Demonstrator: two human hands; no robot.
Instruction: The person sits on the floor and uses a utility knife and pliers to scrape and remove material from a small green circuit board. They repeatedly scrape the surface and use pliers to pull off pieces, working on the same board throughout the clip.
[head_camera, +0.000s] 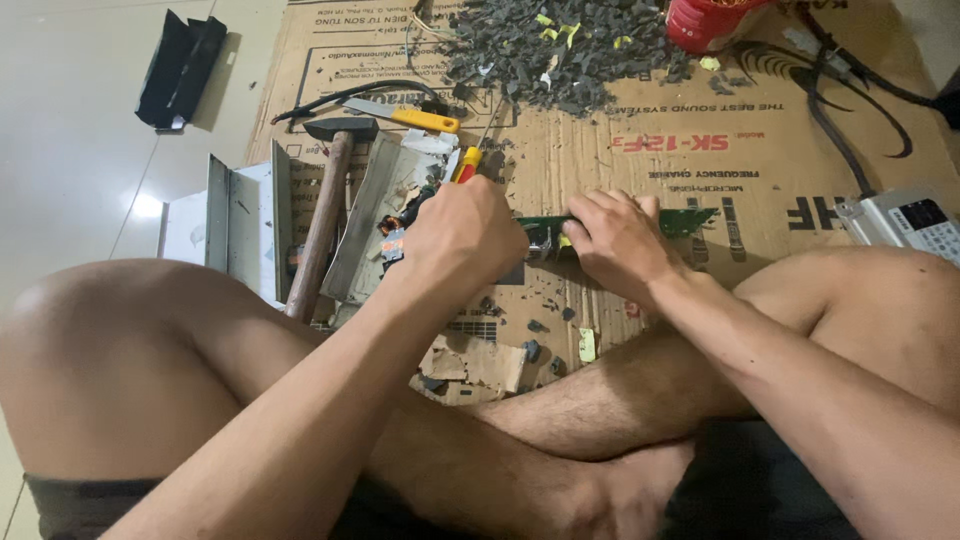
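I sit cross-legged on flattened cardboard (640, 150). My left hand (465, 232) is closed around a tool with a yellow and red handle (466, 164), its tip hidden under the hand. My right hand (618, 240) presses down on a green circuit board (690, 220) standing on edge on the cardboard. Both hands meet at the board's left end, where a small metal part (543, 238) shows between them.
A hammer (325, 210) lies left of my hands beside bent grey metal sheets (240, 215). A yellow-handled knife (410, 117), a heap of dark scraps (560, 45), a red container (705, 20), black cables (850, 90), a grey box (905, 222) and a black case (180, 68) surround me.
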